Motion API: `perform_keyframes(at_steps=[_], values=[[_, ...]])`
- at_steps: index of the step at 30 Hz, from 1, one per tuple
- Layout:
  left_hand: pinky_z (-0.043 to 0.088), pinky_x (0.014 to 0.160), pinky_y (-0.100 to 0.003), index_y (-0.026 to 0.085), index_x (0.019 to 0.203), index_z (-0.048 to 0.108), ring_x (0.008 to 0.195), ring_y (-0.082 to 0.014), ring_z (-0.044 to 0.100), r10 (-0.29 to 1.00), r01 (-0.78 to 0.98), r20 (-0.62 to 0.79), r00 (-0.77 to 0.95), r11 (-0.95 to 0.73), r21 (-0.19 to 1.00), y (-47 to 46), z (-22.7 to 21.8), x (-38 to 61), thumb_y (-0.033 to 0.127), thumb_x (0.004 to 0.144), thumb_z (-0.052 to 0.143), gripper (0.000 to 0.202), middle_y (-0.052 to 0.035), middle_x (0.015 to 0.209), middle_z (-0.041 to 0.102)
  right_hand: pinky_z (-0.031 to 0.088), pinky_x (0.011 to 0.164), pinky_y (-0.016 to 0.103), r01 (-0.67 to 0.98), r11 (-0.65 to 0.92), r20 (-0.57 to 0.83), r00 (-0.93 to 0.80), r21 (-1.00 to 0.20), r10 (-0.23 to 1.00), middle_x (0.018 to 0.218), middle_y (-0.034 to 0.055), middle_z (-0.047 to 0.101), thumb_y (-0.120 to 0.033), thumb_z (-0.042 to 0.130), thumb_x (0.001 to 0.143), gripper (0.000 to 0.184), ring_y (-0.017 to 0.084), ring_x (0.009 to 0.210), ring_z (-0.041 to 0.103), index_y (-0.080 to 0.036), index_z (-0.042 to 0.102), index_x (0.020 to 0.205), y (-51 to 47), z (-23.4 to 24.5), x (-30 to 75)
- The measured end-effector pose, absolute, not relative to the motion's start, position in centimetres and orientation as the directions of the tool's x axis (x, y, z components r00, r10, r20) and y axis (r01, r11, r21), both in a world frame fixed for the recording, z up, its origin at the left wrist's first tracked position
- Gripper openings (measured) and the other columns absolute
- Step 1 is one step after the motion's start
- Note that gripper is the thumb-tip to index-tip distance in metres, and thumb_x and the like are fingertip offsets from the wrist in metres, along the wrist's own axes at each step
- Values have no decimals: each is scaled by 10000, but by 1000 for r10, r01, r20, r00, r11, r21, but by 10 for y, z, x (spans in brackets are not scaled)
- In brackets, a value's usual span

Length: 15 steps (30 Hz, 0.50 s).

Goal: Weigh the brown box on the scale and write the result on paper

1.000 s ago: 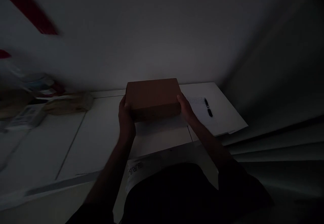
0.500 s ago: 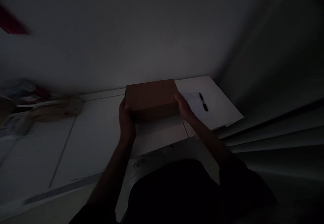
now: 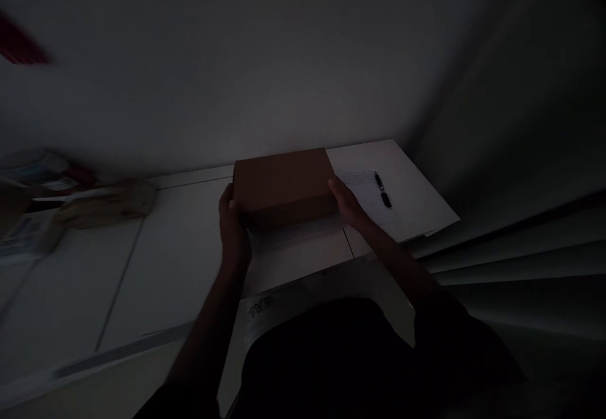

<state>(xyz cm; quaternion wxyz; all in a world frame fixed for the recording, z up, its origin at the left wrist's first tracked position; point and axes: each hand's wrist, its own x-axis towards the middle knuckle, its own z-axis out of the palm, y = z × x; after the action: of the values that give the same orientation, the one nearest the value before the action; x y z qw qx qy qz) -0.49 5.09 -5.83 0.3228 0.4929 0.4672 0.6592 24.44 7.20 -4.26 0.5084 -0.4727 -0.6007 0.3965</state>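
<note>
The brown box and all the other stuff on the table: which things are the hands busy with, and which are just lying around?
In use:
closed brown cardboard box, gripped at its ends by left hand and right hand

Lying about:
white paper sheet
black pen on that sheet
blurry pile of packets far left, too dim to identify
</note>
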Motion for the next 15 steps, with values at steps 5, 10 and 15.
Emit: perform_keyframes(at_steps=[5,10,15], values=[[414,1082,-431,123,1351,537,1308,-270,505,556,315,754,-350,-688,654,29,-33,-7,382,989,545,445,-163,1376,538,341,1175,426,214,452,494,217,-866,842,1466,107,461,-730,423,959,673,241,1372,425,-215,529,1379,56,-28,256],[554,771,-347,169,1170,617,910,-214,679,332,165,806,490,-943,288,-1,7,-1,138,922,432,311,-100,963,694,520,911,330,128,580,573,-89,-805,815,998,65,691,-469,472,1036,351,195,957,653,-200,688,973,28,5,247],[527,674,-349,233,1077,569,789,-214,676,200,-138,367,908,-686,714,-28,6,35,185,906,451,213,-65,929,714,510,914,277,-29,435,334,-688,-900,645,1048,59,699,-415,426,1048,372,176,1011,660,-159,693,1007,22,7,218]])
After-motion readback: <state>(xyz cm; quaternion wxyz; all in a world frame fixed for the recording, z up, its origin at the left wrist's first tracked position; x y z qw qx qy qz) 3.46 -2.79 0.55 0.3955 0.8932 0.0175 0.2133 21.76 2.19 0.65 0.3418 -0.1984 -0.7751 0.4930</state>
